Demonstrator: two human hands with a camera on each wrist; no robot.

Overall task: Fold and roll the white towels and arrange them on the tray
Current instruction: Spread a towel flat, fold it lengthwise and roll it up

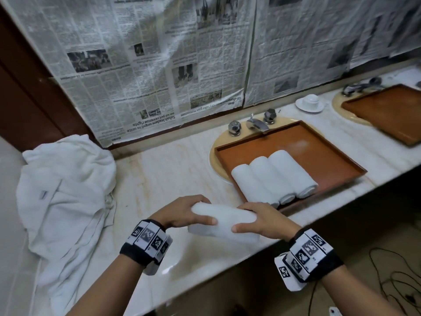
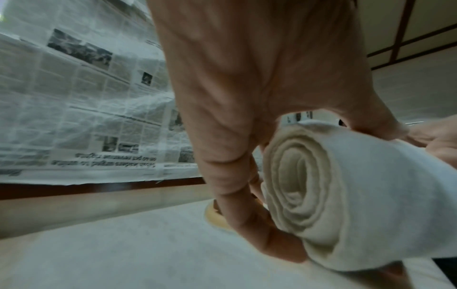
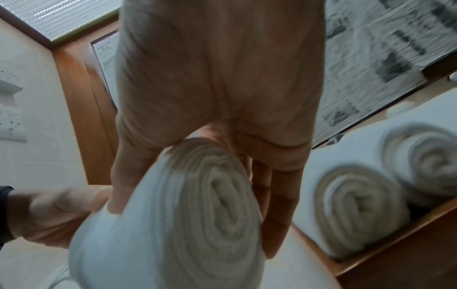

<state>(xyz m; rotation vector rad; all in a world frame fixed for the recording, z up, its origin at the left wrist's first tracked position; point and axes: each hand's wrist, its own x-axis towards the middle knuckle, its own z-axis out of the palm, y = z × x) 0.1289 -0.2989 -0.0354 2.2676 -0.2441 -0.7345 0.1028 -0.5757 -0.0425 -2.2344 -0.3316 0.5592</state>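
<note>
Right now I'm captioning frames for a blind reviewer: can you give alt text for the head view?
Both hands, left hand and right hand, grip a rolled white towel above a marble counter. Three rolled towels lie side by side on an orange tray; a heap of unfolded towels sits left.

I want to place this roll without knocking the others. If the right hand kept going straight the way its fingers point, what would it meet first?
Probably the nearest of the rolled towels at the tray front edge; the right hand points roughly there, though depth is unclear.
</note>
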